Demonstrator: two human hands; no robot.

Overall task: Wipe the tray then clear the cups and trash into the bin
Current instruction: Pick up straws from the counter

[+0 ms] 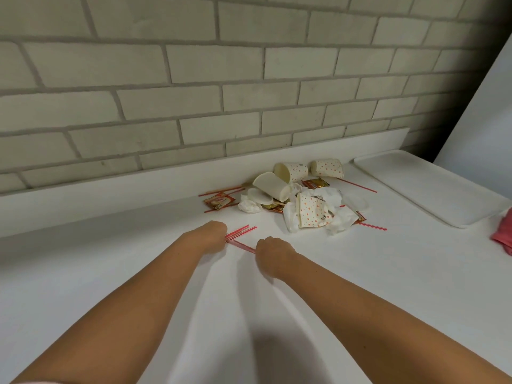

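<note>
My left hand (pixel 213 234) is clamped round a bunch of straws (pixel 240 231), and my right hand (pixel 273 254), just beside it, has its fingers curled onto the end of one more straw (pixel 245 246). The tray (pixel 432 189) at two o'clock sits bare, wiped, I reckon, with the pink cloth (pixel 502 238) at three. Cups (pixel 313 214), napkins (pixel 249 205) and sachets (pixel 220 202) are piled at one o'clock, not yet cleared. No bin in sight.

A: what's the backdrop there?
B: painted pale brick wall (pixel 194 65), white countertop (pixel 110 267) below with a low white upstand (pixel 110 195). Slanted white panel (pixel 484 120) far right, that corner's shadowy.
</note>
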